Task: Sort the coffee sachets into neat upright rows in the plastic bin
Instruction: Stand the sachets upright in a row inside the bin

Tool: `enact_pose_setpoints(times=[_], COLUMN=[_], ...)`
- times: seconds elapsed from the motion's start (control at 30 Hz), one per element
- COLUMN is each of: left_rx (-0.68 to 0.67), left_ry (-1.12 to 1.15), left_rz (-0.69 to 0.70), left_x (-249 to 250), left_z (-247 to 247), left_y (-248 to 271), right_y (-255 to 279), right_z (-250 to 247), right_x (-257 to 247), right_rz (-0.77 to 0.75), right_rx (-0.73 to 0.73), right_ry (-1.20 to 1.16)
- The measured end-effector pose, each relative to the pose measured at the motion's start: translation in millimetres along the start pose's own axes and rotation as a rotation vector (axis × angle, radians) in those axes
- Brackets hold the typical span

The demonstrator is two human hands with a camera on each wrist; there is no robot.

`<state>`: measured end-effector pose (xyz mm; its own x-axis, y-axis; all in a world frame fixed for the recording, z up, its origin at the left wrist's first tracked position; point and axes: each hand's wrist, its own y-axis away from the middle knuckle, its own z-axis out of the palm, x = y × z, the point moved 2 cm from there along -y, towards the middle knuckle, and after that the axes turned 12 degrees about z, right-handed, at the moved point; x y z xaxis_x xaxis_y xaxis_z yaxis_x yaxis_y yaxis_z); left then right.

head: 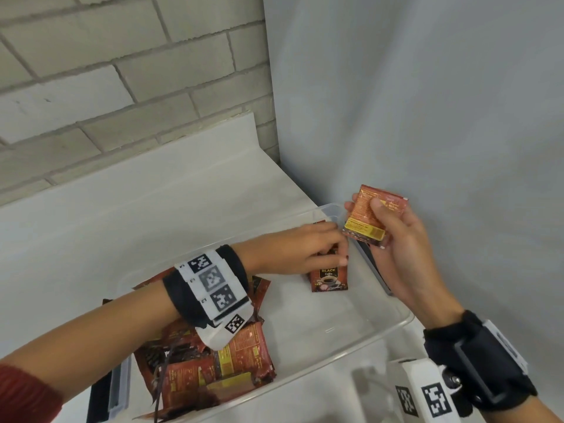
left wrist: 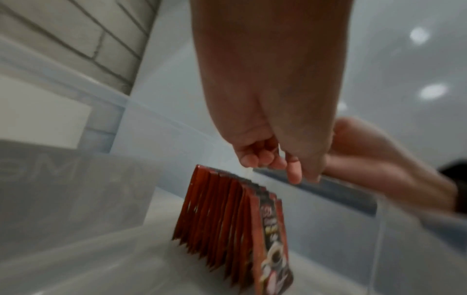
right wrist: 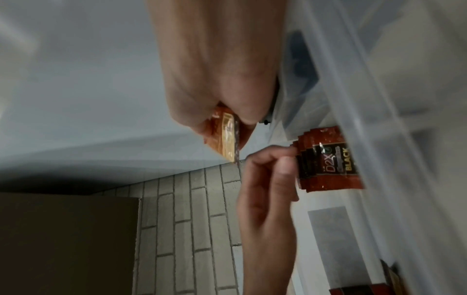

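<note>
**Left hand over the standing row, right hand pinching one sachet**

Head view: the left hand [head: 300, 248] reaches into the clear plastic bin [head: 360, 343], its fingers [head: 338, 257] curled down over the top edge of the upright row of sachets [head: 329, 277]; the row's front face shows just below the fingertips. Whether they truly grip the row cannot be told here. The right hand [head: 393, 248] is raised above the bin's far right rim, thumb on the near face and fingers behind a single sachet [head: 367, 216], which stands tilted just beyond the left fingertips. A loose heap of sachets [head: 213, 361] lies in the bin's near left end, under the left wrist and well apart from both sets of fingers. The bin sits on a white worktop [head: 122, 209].

Left wrist view: the left fingers [left wrist: 262, 157] hang loosely curled, holding nothing, just above the row of sachets [left wrist: 227, 209], which stands upright and fanned on the bin floor. The picture is blurred.

Right wrist view: the right fingers [right wrist: 199, 119] are clamped on the single sachet [right wrist: 227, 135], seen edge-on. Beside it, the left fingers [right wrist: 278, 165] touch the edge of the standing row [right wrist: 328, 159] inside the bin wall [right wrist: 379, 119].
</note>
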<state>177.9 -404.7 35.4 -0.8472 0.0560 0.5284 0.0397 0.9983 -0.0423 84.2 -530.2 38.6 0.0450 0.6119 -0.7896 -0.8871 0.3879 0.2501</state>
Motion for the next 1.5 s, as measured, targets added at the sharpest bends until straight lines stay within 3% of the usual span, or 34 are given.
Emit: enact_pose_setpoints(times=[0.1,0.27,0.4,0.63,0.73,0.9,1.03,1.3,1.4,1.5], left_rx=[0.154,0.375,0.476,0.586,0.636,0.679,0.572,0.473,0.403,0.316], left_ry=[0.175,0.731,0.914,1.131,1.147,1.165,1.079,0.595,0.552,0.529], left_rz=[-0.081,-0.235,-0.300,-0.390,-0.416,-0.444,-0.414,-0.354,-0.361,-0.401], left_x=[4.8,5.9,7.3,4.4,6.5,13.6,19.6,20.3,16.8,10.4], left_z=[-19.1,-34.3,-34.1,-30.2,-28.9,-23.9,-24.0,-41.2,-33.4,-21.4], left_y=[7.0,17.9,20.7,25.4,29.7,34.8,38.7,43.1,37.0,29.1], right_y=[1.6,2.7,2.9,2.3,8.1,9.9,7.8,15.7,16.9,21.6], right_z=[0.8,-0.7,-2.5,0.6,5.6,8.6,6.5,3.8,-1.3,-3.5], right_x=[-1.4,-0.9,3.6,5.9,6.5,1.5,-5.2,-23.9,-21.9,-27.1], right_rz=[-0.053,-0.080,-0.034,0.109,0.179,0.088,0.055,0.074,0.069,-0.061], right_rx=[-0.090,-0.271,-0.373,-0.279,-0.227,-0.118,-0.098,-0.227,-0.174,-0.024], right_ry=[0.018,0.048,0.143,-0.016,0.079,0.308,0.461,0.965,1.078,1.215])
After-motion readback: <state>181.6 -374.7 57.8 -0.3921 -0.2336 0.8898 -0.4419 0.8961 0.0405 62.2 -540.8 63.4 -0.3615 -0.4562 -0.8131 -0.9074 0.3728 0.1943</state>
